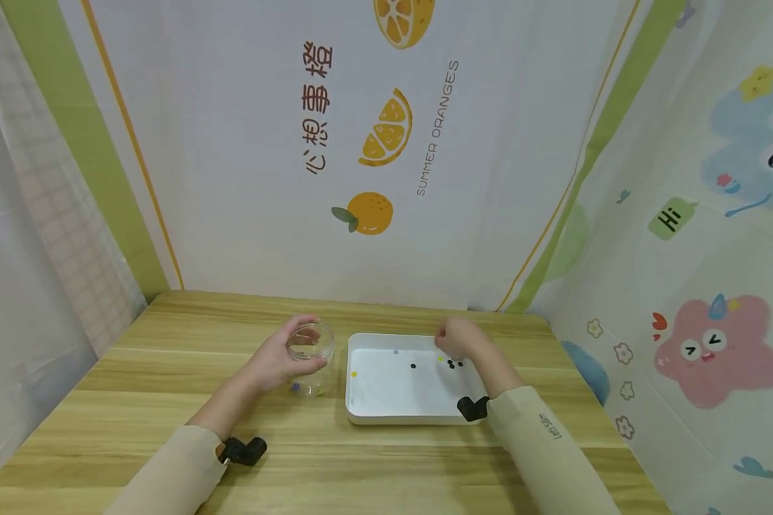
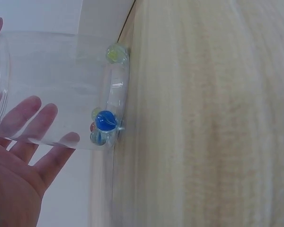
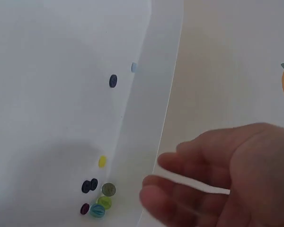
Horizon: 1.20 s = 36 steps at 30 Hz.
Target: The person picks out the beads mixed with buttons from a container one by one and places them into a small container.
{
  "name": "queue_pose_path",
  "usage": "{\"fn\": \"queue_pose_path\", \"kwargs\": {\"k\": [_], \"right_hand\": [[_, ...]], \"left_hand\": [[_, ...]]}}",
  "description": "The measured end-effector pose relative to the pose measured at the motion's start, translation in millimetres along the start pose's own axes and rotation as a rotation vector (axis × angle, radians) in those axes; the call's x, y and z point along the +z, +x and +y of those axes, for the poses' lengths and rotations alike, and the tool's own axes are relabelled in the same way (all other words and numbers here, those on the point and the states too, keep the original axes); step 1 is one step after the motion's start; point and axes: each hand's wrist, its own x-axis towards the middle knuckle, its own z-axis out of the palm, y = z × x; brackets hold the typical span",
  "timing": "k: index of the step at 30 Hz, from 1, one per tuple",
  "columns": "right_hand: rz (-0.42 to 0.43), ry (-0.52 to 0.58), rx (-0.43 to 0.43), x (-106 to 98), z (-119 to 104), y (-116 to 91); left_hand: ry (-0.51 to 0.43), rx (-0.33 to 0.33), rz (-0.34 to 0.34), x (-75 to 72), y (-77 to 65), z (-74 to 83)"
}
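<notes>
My left hand [image 1: 277, 363] grips a clear jar [image 2: 57, 66] around its upper part, and the jar stands upright on the table. At its bottom lie several glass marbles, among them a blue marble [image 2: 106, 120] and a yellow-green marble [image 2: 116, 54]. Over the back right of a white tray [image 1: 386, 390] is my right hand [image 1: 462, 337], its fingers loosely bent with nothing seen between them. Close by in the right wrist view are a grey-green marble [image 3: 108, 189], a lime marble [image 3: 104, 203] and a turquoise striped marble [image 3: 97, 211], lying along the tray wall.
Several small buttons are scattered in the tray: a dark button [image 3: 113, 81], a pale blue button [image 3: 133, 67] and a yellow button [image 3: 102, 161] among them. The wooden table [image 1: 309, 465] ends at a printed curtain [image 1: 251, 214] behind and another on the right.
</notes>
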Motion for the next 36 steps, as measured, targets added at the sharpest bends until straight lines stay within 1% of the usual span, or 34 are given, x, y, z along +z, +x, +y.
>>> {"fn": "queue_pose_path", "kwargs": {"k": [5,8,14,20,26,36], "right_hand": [[-0.066,-0.106,0.094,3.1,-0.1,1.4],[-0.087,-0.159,0.137,6.8,-1.0,2.8],[-0.113,-0.203,0.194,10.7,-5.5,3.4],[-0.125,-0.221,0.219,11.6,-9.8,3.7],[-0.126,-0.223,0.24,12.9,-9.8,7.0],[-0.139,-0.225,0.228,15.8,-1.8,10.5]], "left_hand": [[0.002,-0.004,0.006,0.7,-0.3,-0.3],[0.0,-0.001,0.005,0.5,-0.5,-1.4],[0.004,0.012,-0.002,-0.1,0.1,-3.9],[0.014,0.004,-0.001,0.0,-0.6,-2.8],[0.003,-0.001,-0.001,0.1,1.0,-3.9],[-0.008,0.007,-0.001,-0.9,-0.7,-2.0]]}}
